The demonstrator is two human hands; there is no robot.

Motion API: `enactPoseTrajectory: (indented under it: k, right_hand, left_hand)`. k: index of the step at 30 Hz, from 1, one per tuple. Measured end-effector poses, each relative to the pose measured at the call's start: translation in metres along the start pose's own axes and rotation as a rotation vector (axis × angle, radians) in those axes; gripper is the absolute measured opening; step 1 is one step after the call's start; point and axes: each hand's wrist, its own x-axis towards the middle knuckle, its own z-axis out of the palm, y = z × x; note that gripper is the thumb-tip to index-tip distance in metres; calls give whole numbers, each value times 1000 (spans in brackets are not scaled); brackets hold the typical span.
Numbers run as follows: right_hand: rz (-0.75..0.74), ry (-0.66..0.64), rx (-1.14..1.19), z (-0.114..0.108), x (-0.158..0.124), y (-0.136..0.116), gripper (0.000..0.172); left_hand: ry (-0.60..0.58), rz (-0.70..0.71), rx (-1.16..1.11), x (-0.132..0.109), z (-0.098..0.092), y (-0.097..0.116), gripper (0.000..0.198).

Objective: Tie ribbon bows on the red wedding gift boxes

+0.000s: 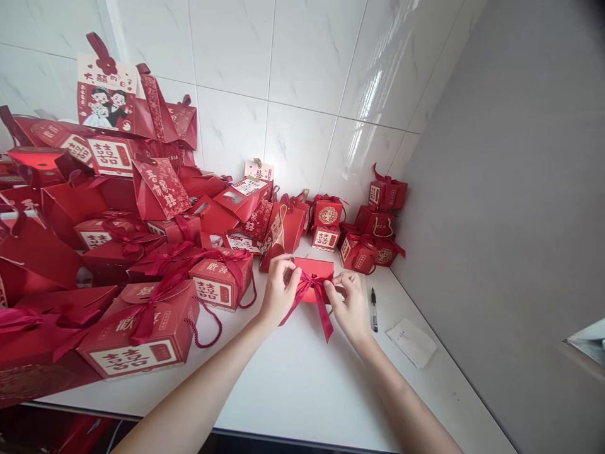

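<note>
A small red gift box [317,267] stands on the white table between my two hands. A dark red ribbon [322,315] is tied in a bow across its front, with two tails hanging down. My left hand [282,284] pinches the bow's left loop at the box's left edge. On the other side, my right hand [348,296] pinches the right loop between thumb and fingers. Part of the box's sides is hidden behind my fingers.
Many red gift boxes [222,277] with ribbons are piled on the left and along the tiled wall. More boxes [378,221] are stacked at the back right. A black pen [374,309] and folded white paper [412,342] lie right of my hands, beside a grey wall [496,189].
</note>
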Motion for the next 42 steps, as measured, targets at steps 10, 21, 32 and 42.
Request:
enactPoseTrajectory:
  k: [10,21,32,42]
  right_hand:
    - [172,-66,241,-1,5,-3,32]
    - [135,2,168,2,2,-6,35]
    - [245,-88,263,-3,4,-8,40]
    - [174,-48,154,-5,4,-9,36]
  left_hand:
    - [-45,-231,-300,2,3,-5,11]
    - [0,-278,-297,1,4,0,5]
    - [-62,-276,-273,1,2,-2,13]
    - [-45,-101,-64,3,0,0,19]
